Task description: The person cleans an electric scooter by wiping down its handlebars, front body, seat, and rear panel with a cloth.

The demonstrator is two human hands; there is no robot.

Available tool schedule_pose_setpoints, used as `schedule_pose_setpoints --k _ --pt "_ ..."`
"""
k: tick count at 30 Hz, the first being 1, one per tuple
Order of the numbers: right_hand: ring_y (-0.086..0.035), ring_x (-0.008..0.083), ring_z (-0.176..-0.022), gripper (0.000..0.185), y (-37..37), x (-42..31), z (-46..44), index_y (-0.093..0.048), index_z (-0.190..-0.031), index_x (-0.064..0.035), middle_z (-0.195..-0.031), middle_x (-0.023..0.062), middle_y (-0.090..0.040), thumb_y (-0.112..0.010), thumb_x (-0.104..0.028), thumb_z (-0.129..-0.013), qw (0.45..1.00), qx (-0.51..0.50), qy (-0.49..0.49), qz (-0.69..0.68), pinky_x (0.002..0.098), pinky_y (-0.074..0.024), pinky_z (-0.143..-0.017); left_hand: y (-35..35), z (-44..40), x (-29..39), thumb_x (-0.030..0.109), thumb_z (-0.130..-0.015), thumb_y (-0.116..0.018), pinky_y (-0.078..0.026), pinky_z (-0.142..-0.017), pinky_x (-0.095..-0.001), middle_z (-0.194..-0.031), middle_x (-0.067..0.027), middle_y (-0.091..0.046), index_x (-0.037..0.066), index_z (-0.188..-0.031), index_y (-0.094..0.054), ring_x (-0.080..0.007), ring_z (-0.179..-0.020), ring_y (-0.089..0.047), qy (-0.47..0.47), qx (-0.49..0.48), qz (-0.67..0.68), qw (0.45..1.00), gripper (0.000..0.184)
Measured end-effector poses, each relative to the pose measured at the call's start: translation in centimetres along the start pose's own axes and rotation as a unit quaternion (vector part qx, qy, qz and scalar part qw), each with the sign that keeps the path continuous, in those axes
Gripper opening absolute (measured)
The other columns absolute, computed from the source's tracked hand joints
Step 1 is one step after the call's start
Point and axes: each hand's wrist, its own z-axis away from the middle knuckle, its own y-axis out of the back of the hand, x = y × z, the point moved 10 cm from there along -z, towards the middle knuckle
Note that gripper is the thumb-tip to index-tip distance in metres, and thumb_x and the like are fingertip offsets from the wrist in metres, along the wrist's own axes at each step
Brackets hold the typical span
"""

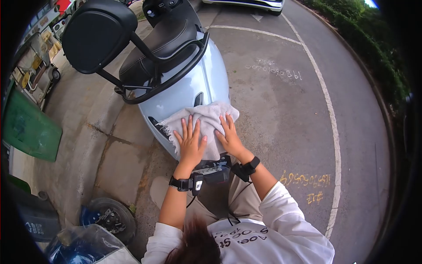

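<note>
A light grey cloth [206,115] with a fringed edge is spread over the rear end of a pale blue scooter [189,81]. My left hand [190,143] lies flat on the cloth's left half, fingers spread. On its right half rests my right hand [229,137], fingers stretched out and pressing on the fabric. Part of the scooter's tail is hidden beneath the cloth, and the rear plate area [213,169] shows just below it. Above the hands are the black seat [165,42], its curved grab rail and a black backrest [99,35].
A green bin [30,121] stands at the left, with a dark bin [37,215] below it. Another vehicle's wheel [110,220] is close at lower left. A white car [250,3] is parked ahead. Painted lines [327,101] mark the pavement; a hedge [369,48] borders the road.
</note>
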Motion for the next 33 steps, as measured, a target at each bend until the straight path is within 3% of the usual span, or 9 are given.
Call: schedule_pose_setpoints --k 3,8,12,18,20,24,28,29,33 --pt "-0.011 0.0461 -0.124 0.062 -0.8 -1.6 2.7 -0.024 -0.132 -0.0077 -0.135 0.0250 -0.016 -0.054 -0.022 -0.079 1.000 0.016 0.025 -0.003 0.0534 -0.0159 -0.098 -0.5 2.8 0.5 0.033 -0.083 -0.042 0.005 -0.095 -0.0604 -0.140 -0.0171 -0.013 0.004 -0.132 -0.025 -0.0362 -0.129 -0.003 0.011 -0.024 -0.034 0.999 0.059" --pt "-0.007 0.0424 -0.126 0.061 -0.4 -3.4 -5.0 -0.023 -0.133 -0.0098 -0.137 0.0200 -0.013 -0.049 -0.030 -0.081 0.992 -0.006 0.071 0.105 0.0641 -0.0124 -0.092 -0.6 -1.1 0.1 0.035 -0.086 -0.037 0.002 -0.096 -0.0598 -0.139 -0.0203 -0.011 0.002 -0.131 -0.026 -0.0362 -0.129 0.000 -0.016 -0.086 -0.134 0.987 0.057" --pt "-0.009 0.0392 -0.127 0.060 1.7 -2.3 -13.2 -0.022 -0.133 -0.0119 -0.138 0.0178 -0.014 -0.046 -0.034 -0.082 0.994 -0.026 0.050 0.093 0.0640 -0.0145 -0.092 1.9 -8.8 1.3 0.039 -0.086 -0.037 0.003 -0.096 -0.0594 -0.140 -0.0159 -0.012 0.003 -0.130 -0.028 -0.0327 -0.130 0.000 -0.033 -0.008 -0.161 0.986 0.057" --pt "-0.012 0.0388 -0.126 0.062 1.2 4.3 -12.1 -0.018 -0.133 -0.0048 -0.135 0.0251 -0.015 -0.043 -0.036 -0.085 0.994 0.010 -0.042 -0.099 0.0449 -0.0154 -0.101 0.7 -11.5 1.3 0.040 -0.087 -0.035 0.009 -0.095 -0.0585 -0.141 -0.0085 -0.012 0.010 -0.130 -0.032 -0.0286 -0.131 0.001 -0.019 -0.046 -0.106 0.993 0.052" --pt "-0.015 0.0382 -0.126 0.063 0.5 5.8 -8.4 -0.017 -0.132 0.0008 -0.133 0.0277 -0.016 -0.043 -0.033 -0.086 0.984 0.028 -0.057 -0.168 0.0373 -0.0149 -0.103 0.2 -9.5 2.0 0.041 -0.086 -0.036 0.006 -0.096 -0.0590 -0.140 -0.0095 -0.018 0.006 -0.125 -0.039 -0.0282 -0.131 -0.003 -0.051 -0.046 -0.066 0.995 0.053" --pt "-0.016 0.0370 -0.125 0.062 -2.3 7.2 0.1 -0.017 -0.130 0.0061 -0.133 0.0278 -0.017 -0.044 -0.028 -0.086 0.976 0.053 -0.099 -0.186 0.0385 -0.0150 -0.103 -1.3 -2.4 3.1 0.037 -0.084 -0.042 0.003 -0.099 -0.0559 -0.139 -0.0075 -0.020 0.007 -0.123 -0.042 -0.0275 -0.130 -0.008 -0.086 -0.080 -0.084 0.990 0.049" --pt "-0.010 0.0484 -0.123 0.064 -2.0 3.3 0.5 -0.017 -0.131 0.0026 -0.134 0.0287 -0.013 -0.047 -0.029 -0.084 0.993 0.060 -0.066 -0.076 0.0483 -0.0127 -0.101 -0.5 0.7 0.6 0.031 -0.082 -0.046 0.000 -0.099 -0.0553 -0.139 -0.0087 -0.021 0.011 -0.125 -0.041 -0.0288 -0.130 -0.011 -0.065 -0.057 -0.127 0.988 0.048" --pt "-0.007 0.0525 -0.121 0.064 -1.0 1.0 -0.6 -0.018 -0.133 -0.0052 -0.135 0.0283 -0.011 -0.049 -0.029 -0.082 0.997 0.044 -0.053 -0.038 0.0590 -0.0103 -0.096 0.3 0.4 -0.3 0.029 -0.083 -0.043 0.001 -0.099 -0.0561 -0.140 -0.0107 -0.017 0.014 -0.129 -0.036 -0.0308 -0.130 -0.007 -0.046 -0.035 -0.087 0.995 0.048" --pt "-0.004 0.0509 -0.123 0.063 -0.4 -4.7 -6.8 -0.023 -0.133 -0.0183 -0.137 0.0219 -0.011 -0.053 -0.030 -0.079 0.991 0.010 0.053 0.121 0.0682 -0.0083 -0.089 3.4 -2.7 -5.1 0.028 -0.085 -0.041 0.002 -0.097 -0.0576 -0.141 -0.0121 -0.011 0.016 -0.132 -0.029 -0.0330 -0.130 -0.002 0.024 0.042 -0.056 0.997 0.050"
